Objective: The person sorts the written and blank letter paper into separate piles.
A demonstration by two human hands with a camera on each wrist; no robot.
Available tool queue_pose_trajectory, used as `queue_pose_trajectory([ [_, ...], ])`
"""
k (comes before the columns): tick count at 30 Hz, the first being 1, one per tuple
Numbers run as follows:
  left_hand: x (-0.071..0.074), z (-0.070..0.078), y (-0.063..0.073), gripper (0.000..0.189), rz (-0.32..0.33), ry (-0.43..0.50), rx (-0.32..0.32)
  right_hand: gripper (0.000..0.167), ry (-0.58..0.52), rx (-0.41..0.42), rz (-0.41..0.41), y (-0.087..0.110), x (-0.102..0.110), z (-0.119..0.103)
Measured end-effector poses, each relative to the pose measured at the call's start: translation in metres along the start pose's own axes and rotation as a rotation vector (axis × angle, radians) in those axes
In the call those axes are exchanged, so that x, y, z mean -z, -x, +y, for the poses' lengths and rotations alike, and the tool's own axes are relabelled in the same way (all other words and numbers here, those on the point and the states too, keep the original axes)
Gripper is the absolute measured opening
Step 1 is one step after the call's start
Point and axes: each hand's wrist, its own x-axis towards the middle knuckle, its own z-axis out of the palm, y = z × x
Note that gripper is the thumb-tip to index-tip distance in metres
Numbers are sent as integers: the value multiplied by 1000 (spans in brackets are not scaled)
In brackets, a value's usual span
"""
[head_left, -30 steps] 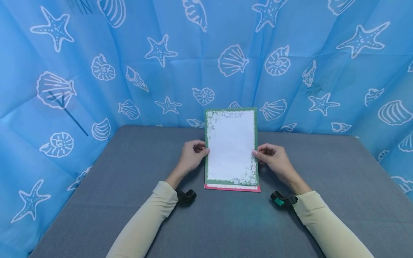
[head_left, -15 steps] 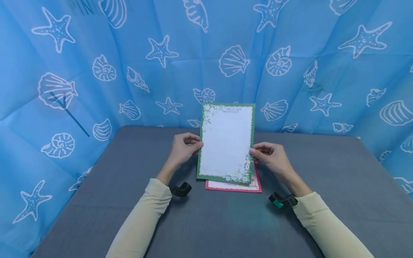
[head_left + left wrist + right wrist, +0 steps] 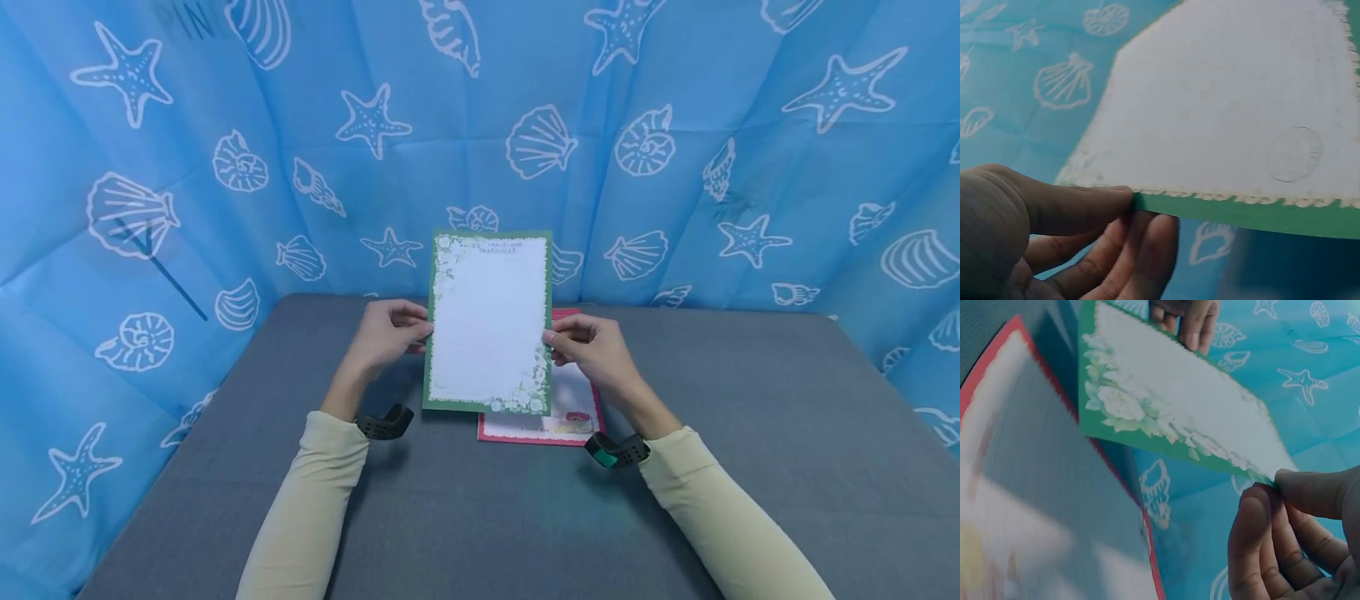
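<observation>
A sheet of stationery paper (image 3: 489,321) with a green border, white flowers in two corners and small print at the top is held up above the table. My left hand (image 3: 386,335) pinches its left edge between thumb and fingers; the left wrist view shows the thumb (image 3: 1085,206) on the printed face. At the opposite edge my right hand (image 3: 596,350) pinches the green border the same way. Beneath lies a red-bordered sheet (image 3: 536,430) on the table, partly covered by the green sheet in the head view. Its lined face (image 3: 1041,475) shows in the right wrist view.
A grey cloth-covered table (image 3: 480,525) spreads under both arms. Behind it hangs a blue curtain (image 3: 450,100) printed with shells and starfish. Each wrist wears a black band, the left band (image 3: 386,422) plain and the right band (image 3: 617,450) with a green patch.
Both hands have lifted the green-bordered sheet and carried it left, off the red-bordered sheet. More of the red-bordered sheet shows at the right and bottom.
</observation>
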Motion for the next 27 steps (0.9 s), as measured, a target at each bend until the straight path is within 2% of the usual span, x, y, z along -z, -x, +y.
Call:
queue_pose_trajectory([
  [7,21,-1,2,26,16,-72,56,26,-52,-41,-11,-10,-24,-6],
  [13,38,-5,4,28,39,-101,90,22,-99,-97,33,-19,-47,-11],
  [20,51,-10,5,31,62,-161,155,18,-114,-167,76,-22,-70,-12],
  [27,59,-15,8,30,58,-224,212,16,-77,-224,66,-22,-85,-5],
])
